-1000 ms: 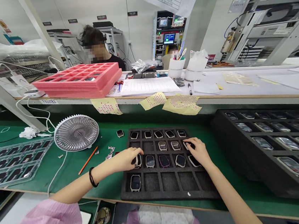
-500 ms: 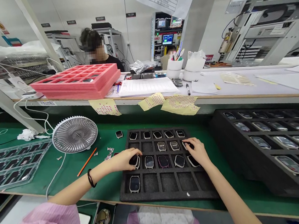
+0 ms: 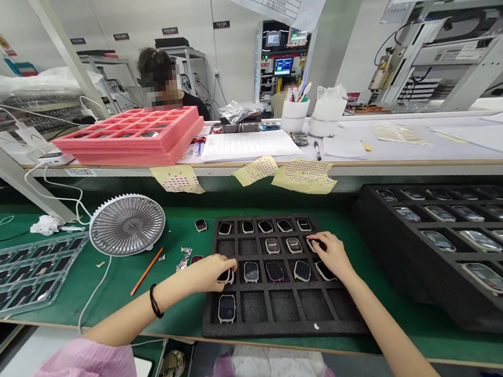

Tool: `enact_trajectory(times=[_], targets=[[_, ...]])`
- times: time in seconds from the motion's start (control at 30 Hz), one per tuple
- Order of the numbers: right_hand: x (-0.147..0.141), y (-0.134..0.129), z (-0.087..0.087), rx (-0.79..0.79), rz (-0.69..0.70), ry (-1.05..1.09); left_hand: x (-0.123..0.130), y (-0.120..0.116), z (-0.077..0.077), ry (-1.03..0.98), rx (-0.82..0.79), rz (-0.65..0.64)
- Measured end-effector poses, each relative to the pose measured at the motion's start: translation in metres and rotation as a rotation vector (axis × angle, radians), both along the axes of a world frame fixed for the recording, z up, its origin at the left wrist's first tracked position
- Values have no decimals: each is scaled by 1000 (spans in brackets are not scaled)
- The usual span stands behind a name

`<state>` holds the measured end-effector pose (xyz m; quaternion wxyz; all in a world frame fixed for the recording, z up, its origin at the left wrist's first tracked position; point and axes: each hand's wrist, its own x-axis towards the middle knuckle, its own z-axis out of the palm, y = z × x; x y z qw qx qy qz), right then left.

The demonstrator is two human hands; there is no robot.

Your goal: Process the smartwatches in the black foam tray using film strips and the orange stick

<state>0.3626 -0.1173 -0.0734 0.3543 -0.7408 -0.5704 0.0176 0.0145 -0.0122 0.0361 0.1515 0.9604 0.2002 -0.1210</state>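
Observation:
A black foam tray (image 3: 286,333) with watch faces in its compartments lies on the green bench. At its left edge my left hand (image 3: 215,271) has its fingers closed round a watch (image 3: 228,276) in the third row. On the right side my right hand (image 3: 330,253) pinches a watch (image 3: 315,245) in the second row, mostly covered by the fingers. Between the hands sit several watches, one with a purple frame (image 3: 275,272). Another watch (image 3: 227,308) rests in the front left compartment.
A round fan (image 3: 127,225), an orange stick (image 3: 147,271) and a clear tray (image 3: 70,285) are on the left. A stack of black foam trays (image 3: 389,258) stands right. Pink foam trays (image 3: 140,155) sit on the shelf; a person (image 3: 161,78) is behind it.
My left hand has shifted slightly left and down over its watch. The right hand stays in place on its watch.

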Motion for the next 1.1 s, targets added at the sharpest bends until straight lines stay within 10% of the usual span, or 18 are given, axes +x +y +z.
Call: enact_trajectory(times=[0.7,1.1], targets=[[0,2,-2,20,-2,18,4,14,-7,-32,199,-64],[0,1,-1,22,5,-10,58,3,-4,-65,129,-174]])
